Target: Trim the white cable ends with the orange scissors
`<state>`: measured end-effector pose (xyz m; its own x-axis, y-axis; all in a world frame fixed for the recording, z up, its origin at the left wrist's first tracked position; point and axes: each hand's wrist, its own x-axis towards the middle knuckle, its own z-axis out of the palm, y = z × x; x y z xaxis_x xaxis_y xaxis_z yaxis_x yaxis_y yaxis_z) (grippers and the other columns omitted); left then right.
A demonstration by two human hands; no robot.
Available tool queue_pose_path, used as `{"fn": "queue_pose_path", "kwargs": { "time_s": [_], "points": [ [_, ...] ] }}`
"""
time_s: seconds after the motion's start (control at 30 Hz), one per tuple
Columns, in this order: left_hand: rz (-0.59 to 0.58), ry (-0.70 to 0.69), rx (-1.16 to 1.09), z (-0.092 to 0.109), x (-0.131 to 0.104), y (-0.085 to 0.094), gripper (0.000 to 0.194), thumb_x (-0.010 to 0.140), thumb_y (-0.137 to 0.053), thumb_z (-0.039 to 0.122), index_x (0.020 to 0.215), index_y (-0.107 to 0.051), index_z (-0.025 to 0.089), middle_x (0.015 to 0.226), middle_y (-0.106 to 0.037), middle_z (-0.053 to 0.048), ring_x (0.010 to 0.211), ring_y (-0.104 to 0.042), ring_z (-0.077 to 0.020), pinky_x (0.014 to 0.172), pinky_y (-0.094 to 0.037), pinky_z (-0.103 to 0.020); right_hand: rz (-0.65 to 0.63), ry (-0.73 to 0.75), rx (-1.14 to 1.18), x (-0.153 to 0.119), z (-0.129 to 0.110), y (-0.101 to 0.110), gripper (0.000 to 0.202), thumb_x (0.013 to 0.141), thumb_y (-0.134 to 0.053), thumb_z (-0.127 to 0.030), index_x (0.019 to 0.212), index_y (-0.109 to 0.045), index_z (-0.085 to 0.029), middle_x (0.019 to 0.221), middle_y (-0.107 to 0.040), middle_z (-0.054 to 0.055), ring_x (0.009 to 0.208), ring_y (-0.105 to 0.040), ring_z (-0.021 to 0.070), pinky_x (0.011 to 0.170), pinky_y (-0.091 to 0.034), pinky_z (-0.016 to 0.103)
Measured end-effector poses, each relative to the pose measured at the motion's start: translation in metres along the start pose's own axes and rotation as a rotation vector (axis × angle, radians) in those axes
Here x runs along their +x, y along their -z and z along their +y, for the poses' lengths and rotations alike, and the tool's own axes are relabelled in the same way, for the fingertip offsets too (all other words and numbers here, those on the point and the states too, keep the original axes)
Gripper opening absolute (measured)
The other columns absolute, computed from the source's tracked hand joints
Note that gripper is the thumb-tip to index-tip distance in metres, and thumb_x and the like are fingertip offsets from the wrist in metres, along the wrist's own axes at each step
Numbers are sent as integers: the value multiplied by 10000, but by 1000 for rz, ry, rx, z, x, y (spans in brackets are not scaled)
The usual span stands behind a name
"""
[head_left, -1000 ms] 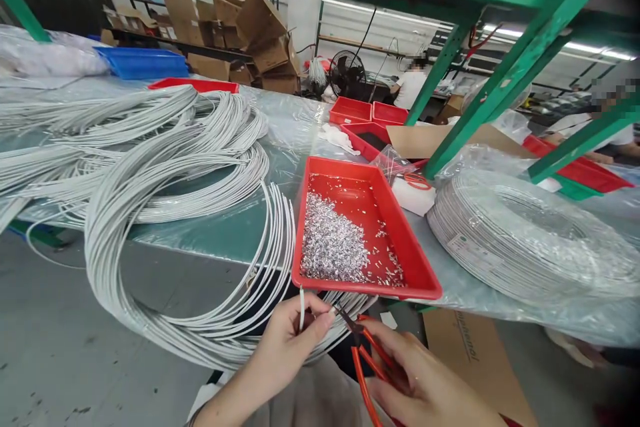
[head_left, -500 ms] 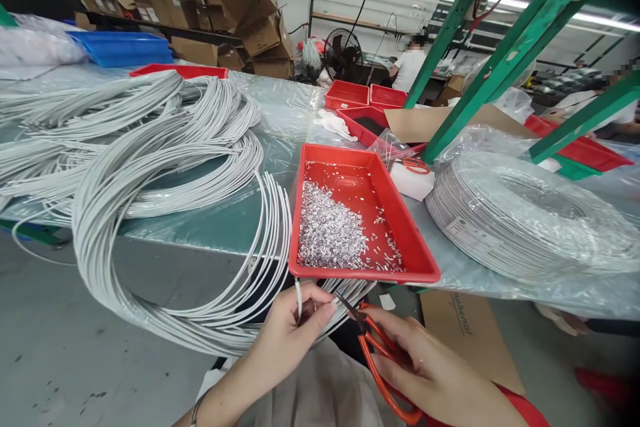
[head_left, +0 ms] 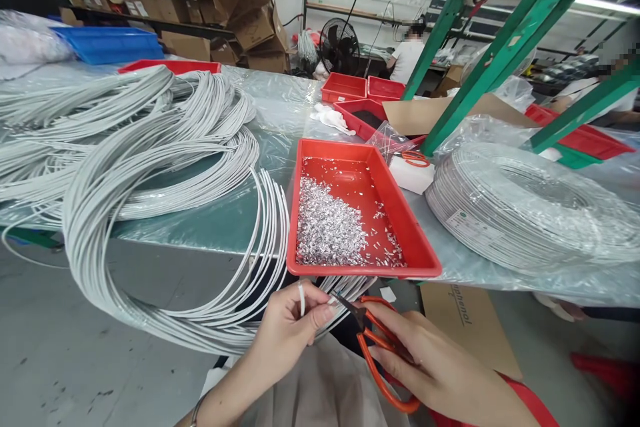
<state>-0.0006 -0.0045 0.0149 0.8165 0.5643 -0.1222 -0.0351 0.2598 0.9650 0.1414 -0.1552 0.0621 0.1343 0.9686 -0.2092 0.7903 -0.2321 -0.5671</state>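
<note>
My left hand [head_left: 287,327] is closed, thumb and index finger pinching the end of a white cable [head_left: 302,300]. Part of that cable sticks up between the fingers; the pinched end is mostly hidden. My right hand [head_left: 420,353] grips a pair of scissors [head_left: 367,350] with orange handles and dark blades. The blade tips meet the cable end at my left fingertips. Just beyond both hands stands a red tray [head_left: 420,247] holding a heap of small shiny metal pieces [head_left: 330,230]. Loose cable ends hang beneath its front edge.
Large coils of white cable [head_left: 95,233] cover the table's left side and droop over its edge. A wrapped cable coil [head_left: 500,213] lies on the right, near a white box [head_left: 413,175]. Green posts [head_left: 450,100] rise behind it. Another person [head_left: 409,60] sits in the background.
The view has shifted slightly. The scissor handles look a little farther apart, and the cable piece in my left hand has moved slightly. Both hands keep their grip.
</note>
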Motion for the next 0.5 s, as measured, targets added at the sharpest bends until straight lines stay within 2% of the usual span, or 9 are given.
{"fn": "queue_pose_path", "kwargs": {
  "time_s": [0.13, 0.2, 0.3, 0.4, 0.5],
  "points": [
    [-125, 97, -82, -2, 1, 6, 365, 668, -662, 486, 675, -613, 124, 525, -536, 22, 331, -431, -49, 348, -225, -175, -11, 25, -33, 0, -5, 3, 287, 895, -415, -254, 1162, -498, -193, 756, -614, 39, 699, -573, 204, 606, -478, 301],
    [-145, 131, -94, -2, 1, 8, 381, 667, -659, 499, 668, -617, 120, 523, -549, 12, 322, -442, -52, 331, -204, -170, -10, 30, -50, 0, -8, 3, 270, 888, -411, -228, 1140, -502, -197, 771, -616, 42, 694, -569, 204, 603, -469, 301],
    [-86, 76, -57, 0, 0, 6, 363, 659, -673, 484, 655, -602, 128, 455, -480, 52, 321, -401, -43, 343, -231, -167, 5, 17, -85, 1, -12, 4, 332, 830, -447, -189, 1160, -488, -190, 715, -598, 30, 654, -558, 207, 563, -450, 291],
    [-21, -8, 10, 1, -1, 2, 330, 673, -672, 452, 626, -576, 140, 439, -433, 69, 344, -371, -44, 367, -269, -175, -4, -13, -93, 4, -18, 5, 421, 715, -513, -165, 1135, -501, -181, 612, -543, -14, 584, -522, 193, 519, -417, 264],
    [-4, -35, 55, 2, -1, 0, 299, 700, -654, 419, 612, -561, 148, 441, -413, 69, 364, -351, -52, 371, -266, -181, -4, -48, -61, 9, -22, 2, 359, 658, -532, -167, 1016, -524, -181, 549, -462, -52, 508, -453, 161, 466, -357, 236]
  ]
}}
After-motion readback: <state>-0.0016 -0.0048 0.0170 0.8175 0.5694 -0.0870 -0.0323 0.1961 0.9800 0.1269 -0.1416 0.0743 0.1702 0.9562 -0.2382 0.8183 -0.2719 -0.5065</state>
